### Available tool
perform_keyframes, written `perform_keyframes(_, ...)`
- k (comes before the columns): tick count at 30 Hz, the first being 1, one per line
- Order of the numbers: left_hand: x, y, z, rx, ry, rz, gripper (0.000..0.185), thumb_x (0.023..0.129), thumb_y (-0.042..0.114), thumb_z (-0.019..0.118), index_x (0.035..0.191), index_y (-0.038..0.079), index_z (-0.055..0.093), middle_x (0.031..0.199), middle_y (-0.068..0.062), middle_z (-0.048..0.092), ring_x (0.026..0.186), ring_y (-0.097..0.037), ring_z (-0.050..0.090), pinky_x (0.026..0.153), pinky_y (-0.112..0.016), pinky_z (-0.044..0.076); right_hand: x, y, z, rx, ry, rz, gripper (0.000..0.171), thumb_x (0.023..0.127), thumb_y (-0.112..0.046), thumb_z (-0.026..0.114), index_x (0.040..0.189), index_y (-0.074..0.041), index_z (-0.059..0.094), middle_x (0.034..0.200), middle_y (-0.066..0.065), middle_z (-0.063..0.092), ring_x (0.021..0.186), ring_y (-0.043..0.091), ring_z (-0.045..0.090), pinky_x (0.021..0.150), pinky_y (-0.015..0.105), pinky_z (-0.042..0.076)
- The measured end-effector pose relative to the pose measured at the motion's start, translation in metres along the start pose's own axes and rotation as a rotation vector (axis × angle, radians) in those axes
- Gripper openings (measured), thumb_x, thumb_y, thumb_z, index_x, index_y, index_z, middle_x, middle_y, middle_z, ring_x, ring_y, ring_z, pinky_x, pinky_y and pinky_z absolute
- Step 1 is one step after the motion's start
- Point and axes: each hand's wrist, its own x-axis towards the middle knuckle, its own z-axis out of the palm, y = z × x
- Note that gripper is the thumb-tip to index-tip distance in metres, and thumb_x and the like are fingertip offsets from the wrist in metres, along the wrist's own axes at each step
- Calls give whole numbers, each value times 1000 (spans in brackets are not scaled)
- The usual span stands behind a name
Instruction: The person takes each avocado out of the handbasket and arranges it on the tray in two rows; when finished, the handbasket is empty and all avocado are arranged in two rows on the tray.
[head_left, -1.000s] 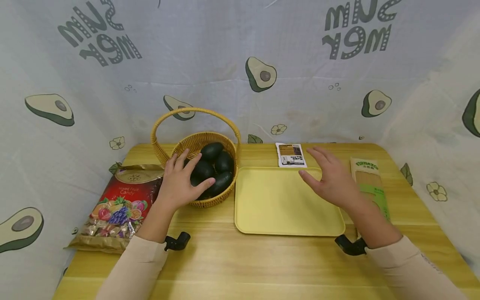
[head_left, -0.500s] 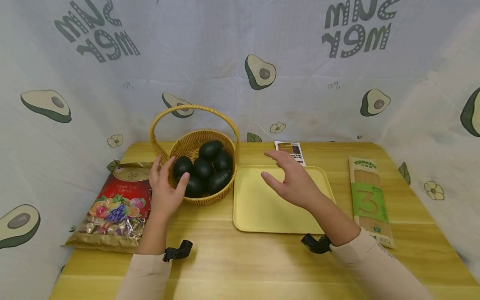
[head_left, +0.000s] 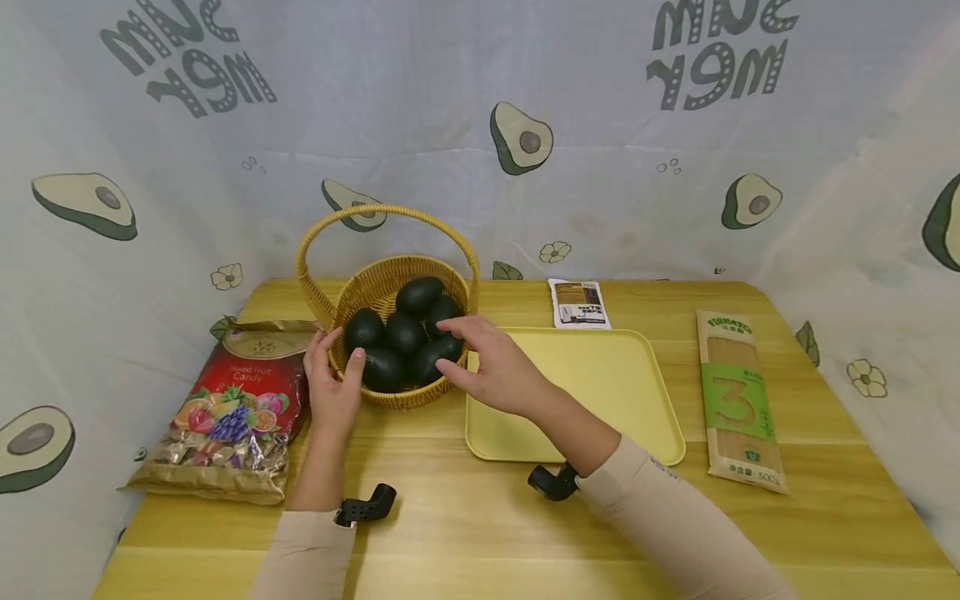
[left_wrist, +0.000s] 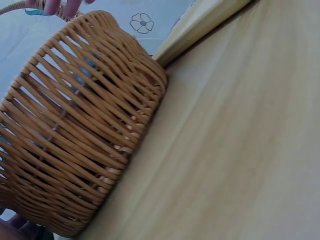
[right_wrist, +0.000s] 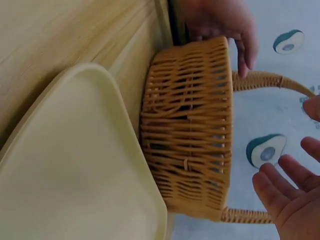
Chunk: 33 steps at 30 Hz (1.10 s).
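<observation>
Reaching right hand (head_left: pixel 491 371) over basket (head_left: pixel 390 398), fingers spread

My basket (head_left: pixel 390 283) is golden wicker, the fruit (head_left: pixel 405 333) in it dark green, almost black. Tray (head_left: pixel 600 392) pale yellow, table (head_left: pixel 480 508) yellow wood grain. Candy bag (head_left: pixel 232 400) red and gold. Backdrop cloth (head_left: pixel 450 125) white with green avocado print.

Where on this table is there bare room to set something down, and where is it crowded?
Free: most of the yellow tray, the near table strip in front of it, and the gap between tray and pasta packet. Crowded: the left, where the candy bag, left hand, basket and right hand bunch together.
</observation>
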Motion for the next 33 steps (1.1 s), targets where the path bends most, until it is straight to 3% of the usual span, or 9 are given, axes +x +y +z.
perform_keyframes(10,-11,-17,4,0,33,12,45,102,19,61,143,4,50,167,-18,21,156,-39,17,124,-63,13,39,-5,37,-41,-98,9,54,97,-27,70,145,-9,54,144,10,57,128,32,60,103,43,53)
perform_keyframes(15,-11,-18,5,-6,13,3,46,102,21,60,145,9,49,160,-18,32,152,-35,25,124,-60,16,54,-5,50,-71,-116,26,52,96,-26,72,144,-12,56,144,9,59,126,26,62,102,39,54)
perform_keyframes(22,-12,-22,8,-33,3,1,44,104,20,55,147,10,46,159,-16,33,152,-33,25,124,-60,17,66,-3,63,-128,-138,50,54,94,-30,73,143,-15,57,143,6,60,122,20,63,100,34,55)
perform_keyframes(27,-12,-24,7,-28,-1,-11,44,106,24,51,148,10,44,159,-15,33,152,-32,25,124,-60,17,71,-3,67,-227,-176,65,59,91,-38,76,143,-18,58,139,5,63,123,19,63,103,36,53)
perform_keyframes(33,-13,-24,8,-24,-1,-15,45,107,26,50,148,11,43,160,-16,31,153,-34,24,124,-62,16,75,-6,72,-381,-245,62,67,89,-49,74,148,-23,54,146,0,61,131,18,60,109,38,49)
